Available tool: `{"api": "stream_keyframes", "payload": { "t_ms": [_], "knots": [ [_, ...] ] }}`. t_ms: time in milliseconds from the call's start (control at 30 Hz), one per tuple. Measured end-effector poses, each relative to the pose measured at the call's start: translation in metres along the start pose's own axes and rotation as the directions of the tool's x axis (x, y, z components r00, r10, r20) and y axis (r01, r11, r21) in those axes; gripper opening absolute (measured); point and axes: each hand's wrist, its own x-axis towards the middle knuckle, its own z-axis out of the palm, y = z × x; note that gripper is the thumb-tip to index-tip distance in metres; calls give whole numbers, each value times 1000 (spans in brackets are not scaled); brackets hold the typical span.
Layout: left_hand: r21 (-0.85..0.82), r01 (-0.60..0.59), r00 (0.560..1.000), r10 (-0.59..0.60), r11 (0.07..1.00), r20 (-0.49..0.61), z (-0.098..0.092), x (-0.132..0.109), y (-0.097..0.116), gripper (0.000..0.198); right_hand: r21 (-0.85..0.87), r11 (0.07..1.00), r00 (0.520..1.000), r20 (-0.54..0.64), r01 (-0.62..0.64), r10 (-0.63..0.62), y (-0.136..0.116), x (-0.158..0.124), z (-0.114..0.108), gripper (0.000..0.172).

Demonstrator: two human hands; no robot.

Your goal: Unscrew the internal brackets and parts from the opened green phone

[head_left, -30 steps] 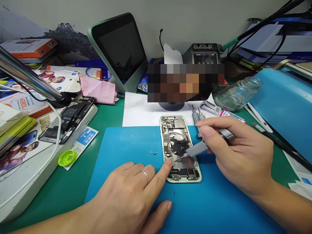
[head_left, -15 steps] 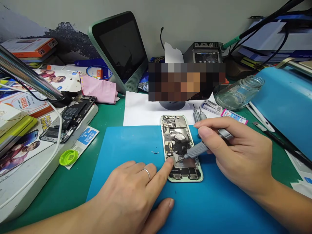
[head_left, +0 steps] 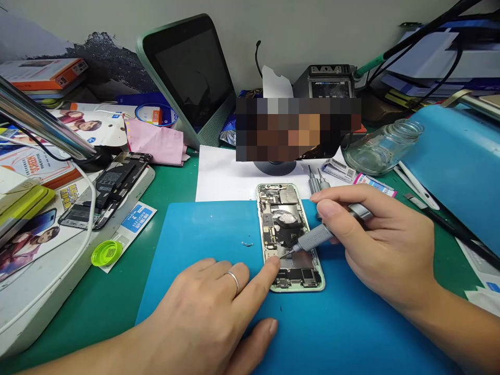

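Hardly anything has shifted: my left forefinger point(head_left: 272, 265) still presses the near-left edge of the opened green-framed phone point(head_left: 287, 229), which lies lengthwise away from me on the blue silicone mat point(head_left: 203, 234). My right hand point(head_left: 385, 245) pinches the grey knurled metal screwdriver point(head_left: 312, 240), slanting in from the right, its tip on the board just beside that fingertip. My left hand point(head_left: 211, 307) lies flat, grasping nothing.

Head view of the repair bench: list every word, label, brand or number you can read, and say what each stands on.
No text reads clearly.
Soldering station: brand line above display, blurred.
Blue-and-white sticker: white print, too small.
Leaflet: red characters, blurred.
Barcode labels: too small.
Open phone: board markings too small.
Screwdriver in right hand: no print visible.
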Motion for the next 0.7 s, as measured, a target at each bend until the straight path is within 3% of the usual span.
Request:
{"api": "stream_keyframes", "payload": {
  "t_ms": [700],
  "knots": [
    [17,3,1000,-3,1000,0,0,0,1,43,-12,1000,999,-43,26,-26,1,1,0,10]
  ]
}}
